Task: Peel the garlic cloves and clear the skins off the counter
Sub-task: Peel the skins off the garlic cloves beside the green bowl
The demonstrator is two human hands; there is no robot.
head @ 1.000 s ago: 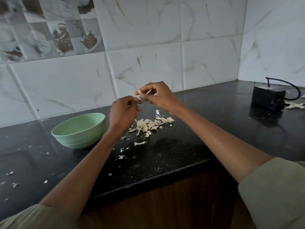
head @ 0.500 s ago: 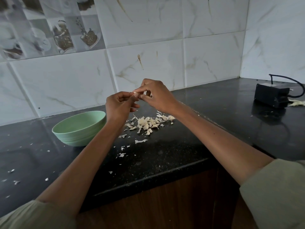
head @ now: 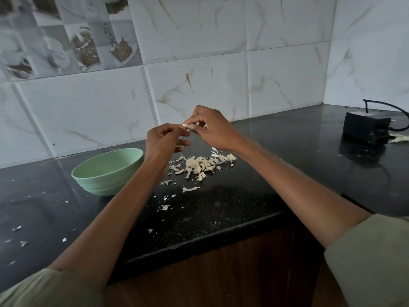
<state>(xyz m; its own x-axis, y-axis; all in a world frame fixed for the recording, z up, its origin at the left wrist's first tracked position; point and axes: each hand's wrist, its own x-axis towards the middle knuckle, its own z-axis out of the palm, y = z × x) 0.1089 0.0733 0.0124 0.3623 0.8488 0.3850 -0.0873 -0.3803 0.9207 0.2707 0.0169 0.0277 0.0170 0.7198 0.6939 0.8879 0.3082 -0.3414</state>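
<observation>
A small pale garlic clove (head: 185,126) is held in the air above the black counter (head: 232,207), pinched between both hands. My left hand (head: 163,140) grips it from the left with thumb and forefinger. My right hand (head: 215,129) pinches its right end, fingers curled. Below them a pile of garlic cloves and skins (head: 202,163) lies on the counter. Loose skin flakes (head: 190,189) are scattered in front of the pile and further left.
A light green bowl (head: 108,171) stands left of my left forearm, near the tiled wall. A black box with a cable (head: 367,127) sits at the far right beside some white scraps (head: 399,138). The counter's front edge runs under my forearms.
My left hand has risen from below to meet the right hand, and both now pinch the clove. The hands sit slightly higher above the pile.
</observation>
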